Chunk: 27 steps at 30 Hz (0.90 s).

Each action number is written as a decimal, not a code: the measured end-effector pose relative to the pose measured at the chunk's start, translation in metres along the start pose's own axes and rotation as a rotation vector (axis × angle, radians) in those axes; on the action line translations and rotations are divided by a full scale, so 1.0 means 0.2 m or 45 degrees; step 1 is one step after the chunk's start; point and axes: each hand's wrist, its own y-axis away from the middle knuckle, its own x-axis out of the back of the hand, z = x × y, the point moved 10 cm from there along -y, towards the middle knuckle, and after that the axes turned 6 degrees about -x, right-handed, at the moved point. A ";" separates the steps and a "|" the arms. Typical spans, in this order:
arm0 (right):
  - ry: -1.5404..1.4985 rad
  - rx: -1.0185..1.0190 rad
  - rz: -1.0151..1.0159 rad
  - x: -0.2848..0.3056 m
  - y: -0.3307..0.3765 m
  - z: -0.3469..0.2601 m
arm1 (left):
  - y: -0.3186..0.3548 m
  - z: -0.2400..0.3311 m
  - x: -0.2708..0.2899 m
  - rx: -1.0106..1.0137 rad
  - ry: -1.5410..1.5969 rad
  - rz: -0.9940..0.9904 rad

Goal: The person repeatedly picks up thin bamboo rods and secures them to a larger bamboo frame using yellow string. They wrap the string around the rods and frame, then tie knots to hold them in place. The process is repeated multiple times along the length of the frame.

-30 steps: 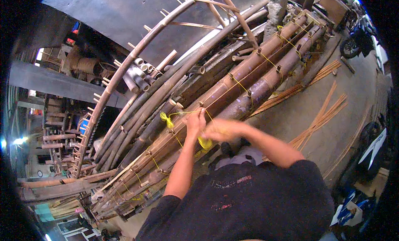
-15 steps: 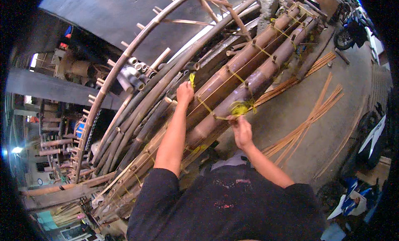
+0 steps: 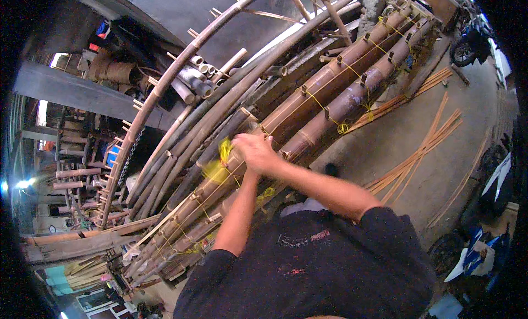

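My right hand point(image 3: 257, 154) crosses over my left wrist above two long brown bamboo poles point(image 3: 308, 105). It is closed, and a bundle of yellow cord point(image 3: 225, 150) shows at its left side, with more yellow cord blurred by motion just below. My left hand point(image 3: 267, 139) is mostly hidden behind the right one, so its grip does not show. Thin cord runs along and across the poles, looped around short dark pegs point(image 3: 326, 113). A small yellow coil point(image 3: 342, 127) hangs at the right pole's edge.
Dark curved bamboo poles point(image 3: 220, 113) lie stacked to the left, beside a large arched bamboo frame with pegs point(image 3: 159, 88). Thin bamboo strips point(image 3: 423, 146) lie on the floor at right. Motorcycles point(image 3: 467, 47) stand along the right side.
My right hand has moved left from the right pole across my left wrist, carrying yellow cord. The left hand has dropped slightly nearer. The head view has shifted a little.
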 end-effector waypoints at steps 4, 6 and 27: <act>1.416 -0.063 -0.099 0.18 -0.41 0.10 | -0.03 0.07 0.07 0.147 -0.086 -0.201; 1.528 -0.124 0.078 0.28 -0.49 0.33 | -0.06 0.00 -0.01 0.127 0.092 -0.230; 1.015 0.416 -0.329 0.05 0.49 0.29 | -0.63 -0.28 0.05 0.079 -0.038 0.020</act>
